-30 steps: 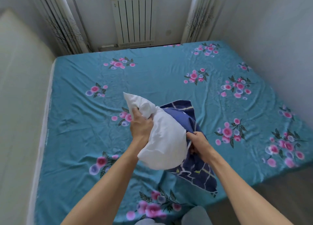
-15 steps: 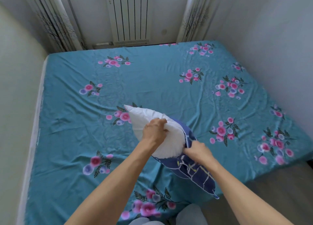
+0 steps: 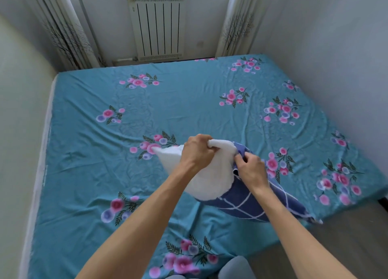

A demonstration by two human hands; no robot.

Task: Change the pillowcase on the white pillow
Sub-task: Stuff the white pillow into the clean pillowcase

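The white pillow [image 3: 212, 180] hangs over the bed, its right part inside a dark blue pillowcase [image 3: 249, 205] with thin white lines. My left hand [image 3: 196, 152] grips the bare white upper edge of the pillow, fingers curled round a bunch of it. My right hand [image 3: 251, 169] pinches the open edge of the blue pillowcase just to the right of that spot. The case's closed end trails down to the right toward the bed's near edge. A bare white corner of the pillow points left.
A teal sheet with pink and purple flowers covers the bed [image 3: 189, 106]. White walls close in on both sides. A white radiator [image 3: 157, 26] and curtains [image 3: 63, 26] stand beyond the far edge. Grey floor [image 3: 346, 236] lies at the lower right.
The pillow has swung down and lies flatter. My left hand moved up onto its top edge. My right hand rose along the case's opening, and more of the pillow sits inside the case.
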